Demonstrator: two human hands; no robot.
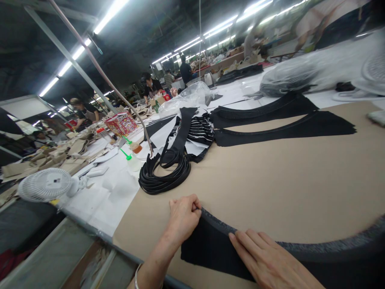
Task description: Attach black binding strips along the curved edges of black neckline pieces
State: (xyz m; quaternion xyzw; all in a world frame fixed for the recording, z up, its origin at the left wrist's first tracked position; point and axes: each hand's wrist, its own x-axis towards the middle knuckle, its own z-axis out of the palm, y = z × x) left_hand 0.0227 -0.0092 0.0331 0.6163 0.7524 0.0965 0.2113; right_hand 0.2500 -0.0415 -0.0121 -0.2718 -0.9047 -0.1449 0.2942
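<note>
A stack of curved black fabric pieces (210, 249) lies at the near edge of the brown paper-covered table (270, 180). My left hand (183, 218) is closed, pinching the stack's left corner at its grey edge. My right hand (267, 259) lies flat and open on top of the stack, fingers pointing left. A coil of black straps (165, 176) sits just beyond my left hand.
More curved black pieces (285, 128) and a striped bundle (200, 130) lie farther back. Clear plastic bags (192, 96), glue bottles (132, 158), a small white fan (45, 184) and a colourful box (122, 122) stand at the left. Other people work at far tables.
</note>
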